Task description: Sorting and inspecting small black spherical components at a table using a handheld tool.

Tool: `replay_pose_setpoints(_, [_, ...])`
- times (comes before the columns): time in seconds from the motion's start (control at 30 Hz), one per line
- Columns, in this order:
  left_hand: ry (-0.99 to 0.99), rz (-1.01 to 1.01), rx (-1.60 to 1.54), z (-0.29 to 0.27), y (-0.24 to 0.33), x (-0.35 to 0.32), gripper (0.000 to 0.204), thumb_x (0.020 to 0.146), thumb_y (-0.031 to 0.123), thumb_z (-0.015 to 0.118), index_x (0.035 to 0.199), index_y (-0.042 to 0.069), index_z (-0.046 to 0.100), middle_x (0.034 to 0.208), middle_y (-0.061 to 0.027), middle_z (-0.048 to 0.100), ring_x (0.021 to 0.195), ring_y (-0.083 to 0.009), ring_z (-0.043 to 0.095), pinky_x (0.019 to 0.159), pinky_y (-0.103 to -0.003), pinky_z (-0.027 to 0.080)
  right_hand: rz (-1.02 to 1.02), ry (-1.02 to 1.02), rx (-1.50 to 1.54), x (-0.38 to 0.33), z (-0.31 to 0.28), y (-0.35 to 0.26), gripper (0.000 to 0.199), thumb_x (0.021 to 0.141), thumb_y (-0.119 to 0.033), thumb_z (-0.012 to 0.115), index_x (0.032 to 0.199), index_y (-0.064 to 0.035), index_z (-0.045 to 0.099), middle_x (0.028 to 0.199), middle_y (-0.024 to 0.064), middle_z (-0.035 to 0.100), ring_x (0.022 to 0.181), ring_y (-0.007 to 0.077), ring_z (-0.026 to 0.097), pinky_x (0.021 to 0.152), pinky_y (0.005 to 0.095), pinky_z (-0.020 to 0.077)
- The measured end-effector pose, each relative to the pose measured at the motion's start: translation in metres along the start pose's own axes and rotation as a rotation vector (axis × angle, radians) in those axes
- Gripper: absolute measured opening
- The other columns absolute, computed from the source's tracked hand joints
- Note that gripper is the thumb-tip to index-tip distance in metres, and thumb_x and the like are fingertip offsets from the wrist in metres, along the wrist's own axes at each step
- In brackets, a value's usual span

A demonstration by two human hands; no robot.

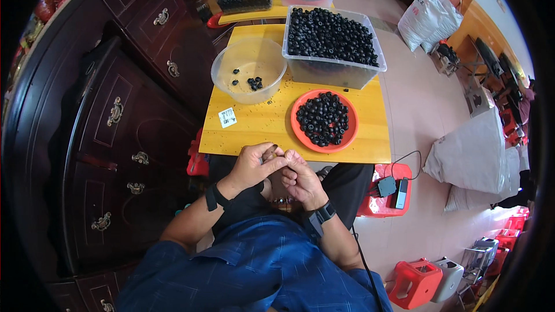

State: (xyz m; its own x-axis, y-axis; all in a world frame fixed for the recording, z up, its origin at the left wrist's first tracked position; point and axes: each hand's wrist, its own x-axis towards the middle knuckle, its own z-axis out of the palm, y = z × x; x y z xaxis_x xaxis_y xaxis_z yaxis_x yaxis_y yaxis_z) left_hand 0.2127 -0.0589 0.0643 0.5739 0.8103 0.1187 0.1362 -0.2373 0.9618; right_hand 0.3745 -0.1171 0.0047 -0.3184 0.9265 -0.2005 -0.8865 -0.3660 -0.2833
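Observation:
My left hand (254, 166) and my right hand (302, 180) meet over my lap, just in front of the table's near edge. Both are closed in a pinch, fingertips touching. A dark speck shows at the left fingers, too small to name. Beyond them, an orange-red plate (295, 129) bears a heap of small black ring-shaped parts (324, 118). To its left stands a round clear tub (225, 84) with a few black parts inside. Behind the plate, a large clear plastic bin (329, 69) is filled high with the same parts.
A white printed label (227, 117) and dark crumbs lie on the yellow table (254, 138). Dark wooden drawers (124, 133) close off the left side. At right, a red stool (384, 205) bears small devices with a cable. White sacks (471, 153) stand farther right.

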Motion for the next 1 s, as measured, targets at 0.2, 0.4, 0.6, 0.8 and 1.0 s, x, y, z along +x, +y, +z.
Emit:
replay_pose_setpoints(0.2, [-0.106,0.046,0.082,-0.018,0.005,0.011,0.013,0.087,0.01,0.072,0.096,0.0,0.069,0.066,0.007,0.052,0.061,-0.0011,0.043,0.056,-0.021,0.037,0.016,0.023,0.0,-0.001,-0.002,0.002,0.008,0.097,-0.018,0.062,0.094,-0.0132,0.057,0.079,-0.0056,0.056,0.052,0.0003,0.042,0.045,0.0149,0.0352])
replay_pose_setpoints(0.4, [-0.199,-0.091,0.002,-0.023,0.011,0.016,0.012,0.083,0.009,0.071,0.086,-0.001,0.065,0.061,0.0032,0.046,0.059,-0.004,0.04,0.053,-0.024,0.036,-0.016,0.013,-0.027,0.0,0.001,0.0,0.007,0.097,-0.017,0.063,0.095,-0.0136,0.057,0.081,-0.0057,0.056,0.052,0.0005,0.042,0.045,0.0151,0.0344])
replay_pose_setpoints(0.6, [-0.21,0.023,0.206,-0.018,0.006,0.027,0.012,0.08,0.01,0.069,0.081,0.0,0.062,0.059,0.0056,0.042,0.056,-0.0027,0.038,0.051,-0.024,0.033,-0.005,0.064,-0.034,0.002,0.005,-0.001,0.006,0.098,-0.018,0.062,0.097,-0.0132,0.058,0.08,-0.0064,0.056,0.053,-0.0001,0.042,0.045,0.0155,0.0342])
replay_pose_setpoints(0.8, [-0.171,0.12,0.406,-0.01,0.025,0.034,0.027,0.082,0.016,0.073,0.07,0.0,0.054,0.055,0.001,0.044,0.053,-0.0059,0.039,0.048,-0.029,0.034,-0.034,-0.015,0.042,0.006,-0.009,-0.002,0.006,0.098,-0.017,0.06,0.1,-0.0116,0.058,0.079,-0.0058,0.055,0.053,0.0006,0.043,0.046,0.0146,0.0365])
replay_pose_setpoints(1.0, [0.072,0.063,0.463,-0.03,0.028,0.053,0.02,0.082,0.014,0.075,0.089,-0.002,0.067,0.059,0.0,0.054,0.055,-0.0049,0.046,0.052,-0.026,0.041,-0.018,0.078,0.077,0.004,-0.002,-0.003,0.012,0.099,-0.022,0.058,0.097,-0.0104,0.058,0.087,0.0016,0.063,0.057,0.003,0.047,0.047,0.0173,0.0402])
